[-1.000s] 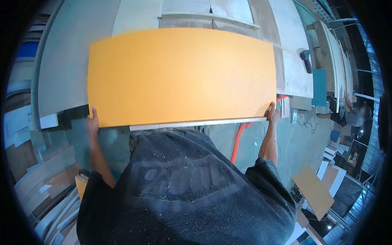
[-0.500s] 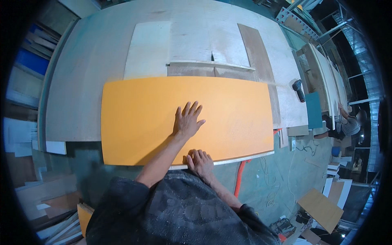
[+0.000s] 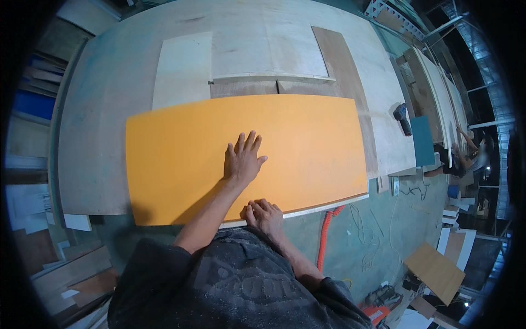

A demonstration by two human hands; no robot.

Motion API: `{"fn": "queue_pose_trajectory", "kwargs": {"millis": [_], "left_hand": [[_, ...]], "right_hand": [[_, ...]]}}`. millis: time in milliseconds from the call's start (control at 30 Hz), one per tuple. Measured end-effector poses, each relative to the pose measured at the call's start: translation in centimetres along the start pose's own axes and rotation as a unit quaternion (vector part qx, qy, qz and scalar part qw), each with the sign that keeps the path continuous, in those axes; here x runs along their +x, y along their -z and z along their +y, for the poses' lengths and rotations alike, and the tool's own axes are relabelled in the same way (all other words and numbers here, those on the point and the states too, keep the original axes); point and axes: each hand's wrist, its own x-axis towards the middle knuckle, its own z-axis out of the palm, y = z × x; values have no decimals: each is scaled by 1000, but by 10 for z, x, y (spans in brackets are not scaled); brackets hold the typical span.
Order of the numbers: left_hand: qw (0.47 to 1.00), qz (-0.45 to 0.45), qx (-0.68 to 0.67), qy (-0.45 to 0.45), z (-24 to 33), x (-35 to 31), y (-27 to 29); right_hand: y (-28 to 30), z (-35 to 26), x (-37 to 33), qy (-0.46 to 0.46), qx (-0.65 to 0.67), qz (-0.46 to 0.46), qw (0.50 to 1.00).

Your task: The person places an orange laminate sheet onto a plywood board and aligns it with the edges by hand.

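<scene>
A long orange panel (image 3: 307, 148) lies flat across the near side of a large pale worktable (image 3: 98, 137), its near edge jutting past the table edge. My left hand (image 3: 244, 160) rests palm down near the panel's middle, fingers spread and stretched out. Just below it, my right hand (image 3: 265, 215) is at the near edge, with bent fingers on the panel's rim. Its thumb and whatever lies under the palm are hidden. A thin whitish layer shows along the near edge.
Beyond the panel lie a pale board (image 3: 182, 68) and a brown board (image 3: 345, 71). A cordless power tool (image 3: 402, 119) sits at the table's right. A red hose (image 3: 323, 238) hangs below the panel. Another person (image 3: 468, 159) works at a far-right stack. Board offcuts lean at left.
My view has tilted slightly, so the table and panel look turned a little. Both hands keep nearly the same places on the panel.
</scene>
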Motion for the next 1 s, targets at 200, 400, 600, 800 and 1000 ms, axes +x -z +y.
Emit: {"fn": "queue_pose_trajectory", "kwargs": {"millis": [200,400,600,800,1000], "left_hand": [[1000,4,16,24,-22,69,11],[999,-1,30,25,-35,120,30],[999,-1,41,36,-53,175,45],[998,-14,44,41,-61,228,66],[998,-1,50,34,-82,277,80]], "right_hand": [[-20,14,63,8,-1,26,1000],[-31,27,116,22,-11,51,998],[-43,40,175,37,-6,48,998],[-50,54,228,23,-13,52,998],[-54,57,283,13,4,64,998]]}}
